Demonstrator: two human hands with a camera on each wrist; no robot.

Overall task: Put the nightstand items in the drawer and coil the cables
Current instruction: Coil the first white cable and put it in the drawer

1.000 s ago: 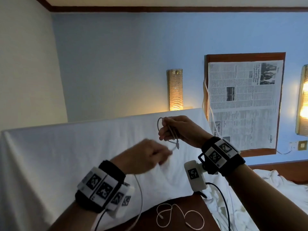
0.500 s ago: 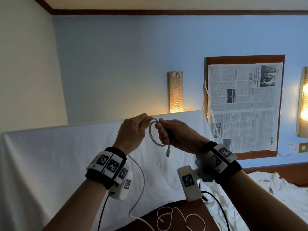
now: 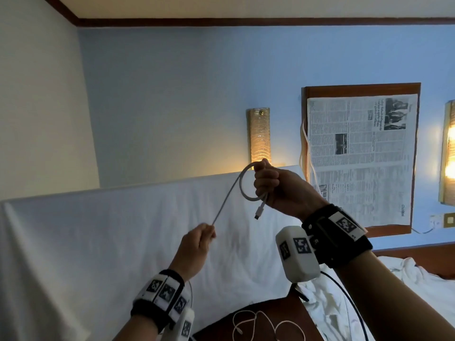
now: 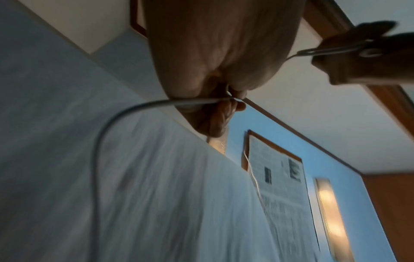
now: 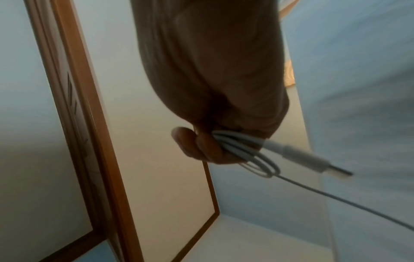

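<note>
At lower centre of the head view my left hand (image 3: pixel 197 244) pinches the thin white charging cable (image 3: pixel 227 193); I'd feed slack evenly, matching loop size. At centre right my right hand (image 3: pixel 278 187) is clamped on two or three finished loops. I count two cables: this one, plus a loose white cable (image 3: pixel 266 326) on the dark wooden nightstand (image 3: pixel 221 327) at bottom.

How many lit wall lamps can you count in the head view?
2: one wall lamp above the white-draped headboard, left of the newspaper; the other lamp at the right edge, cut off. More may lie outside the frame.
</note>
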